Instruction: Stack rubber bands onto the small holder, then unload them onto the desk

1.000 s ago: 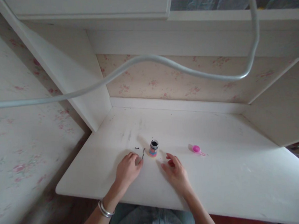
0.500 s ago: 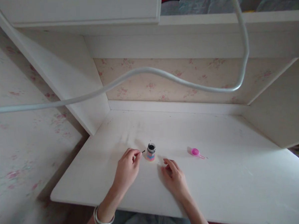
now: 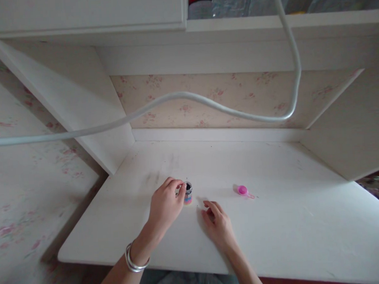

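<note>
Inward of the surface's [image 3: 276,226] front edge, the jar [image 3: 188,196] is being crowded by the left hand [image 3: 167,200], its fingers' grasp being hidden; a nudge could tip it. The right hand [image 3: 218,227] is being held released.

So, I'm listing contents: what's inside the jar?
In the jar, black stuff shows through the mouth. The left hand covers part of its rim; anything deeper is hidden.
</note>
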Available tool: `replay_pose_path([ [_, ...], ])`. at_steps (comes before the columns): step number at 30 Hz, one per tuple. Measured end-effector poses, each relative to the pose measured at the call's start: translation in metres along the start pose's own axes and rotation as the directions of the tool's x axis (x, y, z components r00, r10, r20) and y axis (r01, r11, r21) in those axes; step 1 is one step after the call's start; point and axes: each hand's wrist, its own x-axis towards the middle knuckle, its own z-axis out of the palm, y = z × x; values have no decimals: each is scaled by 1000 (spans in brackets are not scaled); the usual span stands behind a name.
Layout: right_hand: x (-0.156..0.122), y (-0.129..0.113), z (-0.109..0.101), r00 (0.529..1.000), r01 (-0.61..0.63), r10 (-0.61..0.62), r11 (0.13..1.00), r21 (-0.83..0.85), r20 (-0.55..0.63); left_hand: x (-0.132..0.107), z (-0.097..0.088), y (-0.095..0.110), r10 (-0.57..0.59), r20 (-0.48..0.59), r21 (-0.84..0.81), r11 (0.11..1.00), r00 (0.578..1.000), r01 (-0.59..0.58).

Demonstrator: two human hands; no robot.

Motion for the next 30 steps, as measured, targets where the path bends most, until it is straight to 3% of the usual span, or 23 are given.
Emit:
replay_pose_path([
  [6, 1, 1, 0, 1000, -4, 4, 1000, -17, 27, -4, -9, -15, -38, -51, -73, 997, 998, 34],
  [9, 1, 2, -1, 999, -5, 6, 999, -42, 35, -14, -10, -36, -100, -54, -85, 992, 994, 95],
  [13, -6, -7, 2, 993, 69, -48, 976, -209, 104, -38, -3, -68, -173, 29, -54, 983, 985, 174],
  [16, -13, -28, 17, 974, 139, -67, 930, -341, 215, -55, 8, -91, -219, 73, -3, 976, 973, 219],
  [20, -12, -62, 51, 948, 161, -1, 864, -477, 319, -65, 23, -114, -255, 94, 24, 967, 962, 254],
  [24, 5, -83, 80, 948, 67, 134, 802, -593, 288, -62, 31, -123, -316, 128, 51, 949, 940, 312],
  [30, 28, -89, 103, 961, 8, 171, 770, -638, 218, -55, 30, -129, -347, 164, 50, 938, 924, 343],
])
